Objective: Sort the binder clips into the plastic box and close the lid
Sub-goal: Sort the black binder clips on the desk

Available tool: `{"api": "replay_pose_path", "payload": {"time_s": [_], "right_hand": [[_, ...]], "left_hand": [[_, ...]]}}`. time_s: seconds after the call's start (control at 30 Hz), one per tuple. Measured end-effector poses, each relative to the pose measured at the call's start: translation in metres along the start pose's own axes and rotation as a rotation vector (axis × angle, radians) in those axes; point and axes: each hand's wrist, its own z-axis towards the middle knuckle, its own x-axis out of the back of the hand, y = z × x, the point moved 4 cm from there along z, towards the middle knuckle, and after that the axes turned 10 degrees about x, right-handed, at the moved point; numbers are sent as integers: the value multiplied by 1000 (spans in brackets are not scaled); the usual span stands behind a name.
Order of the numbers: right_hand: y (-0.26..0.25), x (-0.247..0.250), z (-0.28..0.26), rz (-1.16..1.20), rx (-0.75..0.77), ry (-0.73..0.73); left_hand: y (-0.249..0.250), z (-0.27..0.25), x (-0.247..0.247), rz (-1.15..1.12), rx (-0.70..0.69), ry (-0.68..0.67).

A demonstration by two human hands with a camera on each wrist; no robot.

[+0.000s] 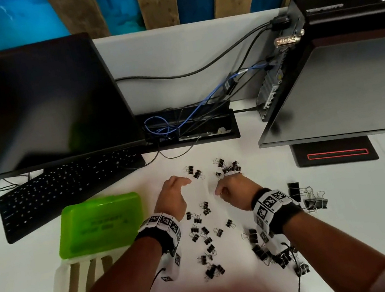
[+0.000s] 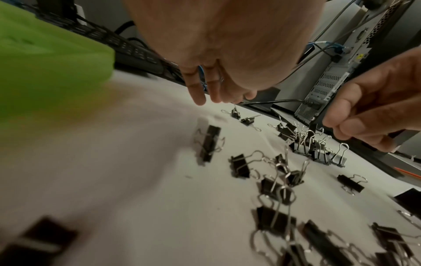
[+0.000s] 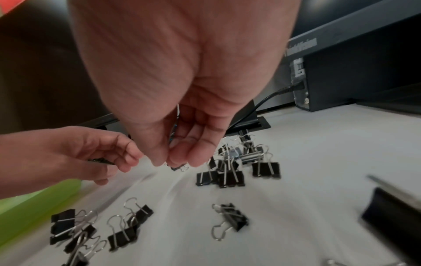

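Note:
The green plastic box (image 1: 99,224) sits left of my hands; its lid looks down. Black binder clips (image 1: 204,231) lie scattered on the white desk between my forearms, with a small heap (image 1: 228,167) (image 3: 230,171) just beyond my right hand. My left hand (image 1: 182,183) (image 3: 123,158) hovers over the desk, fingers curled round a dark binder clip (image 3: 100,160) in the palm. My right hand (image 1: 219,190) (image 3: 175,162) bunches its fingertips on a small clip (image 3: 180,168) at the desk surface. In the left wrist view the box (image 2: 45,63) is a blur.
A black keyboard (image 1: 65,191) and monitor (image 1: 32,104) stand behind the box. A second monitor (image 1: 345,85) with its base (image 1: 334,154) is at the right. A cable tray (image 1: 190,125) lies behind the clips. Larger clips (image 1: 308,197) lie by my right wrist.

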Motion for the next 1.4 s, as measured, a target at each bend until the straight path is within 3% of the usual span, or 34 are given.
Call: {"api": "replay_pose_path", "payload": {"time_s": [0.4,0.53,0.7,1.0,1.17,1.4], "right_hand": [[-18,-14,40,-23,18,9],[-16,-20,53,-132,30,9],[-17,-32,69,-342,63,-108],[-32,-26,70,-476,82,-33],[-31,-38,73,-552,163,-129],[-23,-19,57,-725,114,-97]], "left_hand": [[-33,-23,1,-23,212,-98],[-36,-27,-6,-74,183,-119],[-33,-21,-5,-75,171,-145],[-33,-19,-10,-56,153,-163],[-31,-29,-8,-52,142,-161],[-46,-40,-7,146,156,-67]]}}
